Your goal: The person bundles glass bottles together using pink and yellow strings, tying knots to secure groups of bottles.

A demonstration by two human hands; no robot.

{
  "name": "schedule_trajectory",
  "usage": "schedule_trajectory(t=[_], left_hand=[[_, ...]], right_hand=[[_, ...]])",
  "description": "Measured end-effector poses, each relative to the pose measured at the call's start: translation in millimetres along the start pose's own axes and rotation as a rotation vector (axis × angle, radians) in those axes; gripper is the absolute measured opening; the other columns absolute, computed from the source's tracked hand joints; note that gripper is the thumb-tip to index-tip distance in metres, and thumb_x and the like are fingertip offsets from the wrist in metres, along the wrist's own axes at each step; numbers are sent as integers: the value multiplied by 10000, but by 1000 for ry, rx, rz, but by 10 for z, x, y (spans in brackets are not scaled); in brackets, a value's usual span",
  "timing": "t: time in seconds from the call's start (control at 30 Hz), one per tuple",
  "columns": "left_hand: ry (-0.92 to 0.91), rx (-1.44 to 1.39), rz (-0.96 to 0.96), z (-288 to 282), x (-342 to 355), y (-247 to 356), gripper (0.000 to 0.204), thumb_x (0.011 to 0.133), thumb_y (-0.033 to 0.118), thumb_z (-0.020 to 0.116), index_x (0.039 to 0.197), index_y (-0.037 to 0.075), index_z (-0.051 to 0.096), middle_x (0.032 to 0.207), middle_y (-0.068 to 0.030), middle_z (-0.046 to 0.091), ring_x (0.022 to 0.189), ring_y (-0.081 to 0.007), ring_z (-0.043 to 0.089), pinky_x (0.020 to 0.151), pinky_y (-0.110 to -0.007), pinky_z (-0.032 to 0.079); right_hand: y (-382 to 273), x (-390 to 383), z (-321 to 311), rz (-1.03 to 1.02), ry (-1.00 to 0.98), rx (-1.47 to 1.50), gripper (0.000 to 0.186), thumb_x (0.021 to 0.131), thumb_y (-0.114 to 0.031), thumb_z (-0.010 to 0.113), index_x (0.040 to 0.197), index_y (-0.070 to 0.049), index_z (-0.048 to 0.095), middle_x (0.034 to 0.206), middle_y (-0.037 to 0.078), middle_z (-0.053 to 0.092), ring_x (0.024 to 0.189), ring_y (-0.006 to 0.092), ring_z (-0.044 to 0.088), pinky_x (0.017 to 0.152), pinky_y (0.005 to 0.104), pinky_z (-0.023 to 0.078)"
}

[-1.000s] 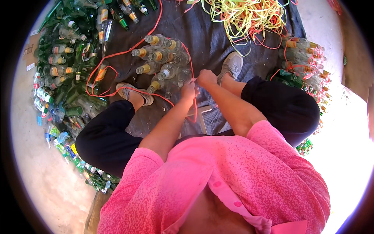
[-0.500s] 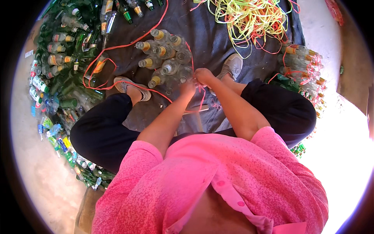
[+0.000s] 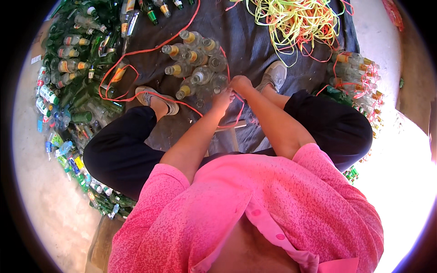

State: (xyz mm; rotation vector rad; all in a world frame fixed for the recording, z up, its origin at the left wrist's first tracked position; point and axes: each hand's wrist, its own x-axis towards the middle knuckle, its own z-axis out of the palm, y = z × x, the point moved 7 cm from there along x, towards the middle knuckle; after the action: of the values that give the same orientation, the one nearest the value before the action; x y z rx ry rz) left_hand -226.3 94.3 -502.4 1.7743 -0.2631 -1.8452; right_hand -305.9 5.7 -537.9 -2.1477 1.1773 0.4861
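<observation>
Several clear glass bottles (image 3: 200, 74) stand in a tight cluster on the dark ground cloth between my feet, some with gold-coloured neck labels. Red plastic twine (image 3: 156, 48) runs along the cluster's right side and trails off to the left in loose loops. Close against the near right side of the bottles, my left hand (image 3: 222, 99) is closed on the twine. Just above and to its right, my right hand (image 3: 240, 84) pinches the same twine. The fingertips of both hands are partly hidden, and a loop of twine hangs below them.
A large heap of mostly green bottles (image 3: 75, 98) curves round the left side. Yellow and red twine (image 3: 296, 20) lies tangled at the far right of the cloth (image 3: 236, 41). Bundled clear bottles (image 3: 350, 73) with red twine round them stand at the right.
My hands stay together beside the bottles, with the right hand's grip slightly shifted. The loop of twine under them now hangs wider. The whole view has moved slightly.
</observation>
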Motion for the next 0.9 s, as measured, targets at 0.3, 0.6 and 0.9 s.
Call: schedule_trajectory(t=[0.3,0.6,0.9], left_hand=[[-51,-75,20,43,63,-91,203,1002,158,428,1057,43,587,901,-73,663,779,-175,658,695,-310,522],[10,343,250,70,-30,112,263,1013,171,395,1076,13,596,832,-82,681,700,-158,665,593,-285,532],[28,-67,187,-39,222,-167,227,1006,186,464,1027,27,625,821,-51,664,674,-156,648,564,-278,493]], right_hand=[[-205,-41,51,-419,-5,-376,157,725,-243,714,826,-126,745,858,76,724,769,279,694,641,397,556],[60,6,26,171,-28,91,135,748,-238,699,804,-133,763,864,104,723,836,280,707,724,395,565],[117,-261,50,522,-27,1129,110,771,-20,626,856,22,683,763,165,674,643,259,661,551,338,521]])
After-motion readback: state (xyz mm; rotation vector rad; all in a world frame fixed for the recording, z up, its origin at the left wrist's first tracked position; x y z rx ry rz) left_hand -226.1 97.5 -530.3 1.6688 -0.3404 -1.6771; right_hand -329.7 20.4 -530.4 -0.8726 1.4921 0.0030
